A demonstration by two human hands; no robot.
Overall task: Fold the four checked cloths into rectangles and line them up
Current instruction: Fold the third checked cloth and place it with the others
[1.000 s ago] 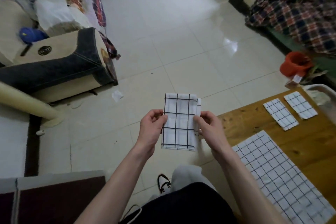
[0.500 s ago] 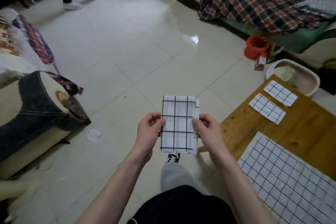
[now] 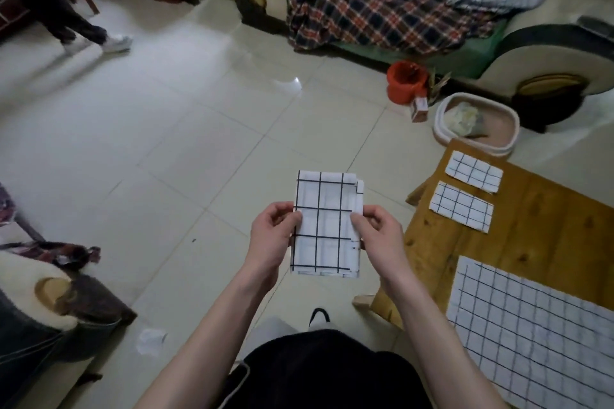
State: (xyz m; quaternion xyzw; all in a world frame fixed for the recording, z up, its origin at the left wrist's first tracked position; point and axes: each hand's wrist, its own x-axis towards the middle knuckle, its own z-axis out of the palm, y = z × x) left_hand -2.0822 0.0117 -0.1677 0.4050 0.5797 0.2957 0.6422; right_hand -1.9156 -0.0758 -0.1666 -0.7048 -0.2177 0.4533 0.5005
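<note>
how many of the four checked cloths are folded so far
Two folded cloths lie side by side on the wooden table. A third cloth, folded, is held by both hands. The fourth cloth lies unfolded on the table.

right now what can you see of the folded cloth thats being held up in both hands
The held cloth is white fabric with a black grid of large checks, folded into an upright rectangle. Inner layers stick out slightly at its top right corner, so the edges are not quite flush. It is held in the air above the tiled floor, left of the wooden table. The left hand pinches its left edge and the right hand its right edge, thumbs on the front.
</note>
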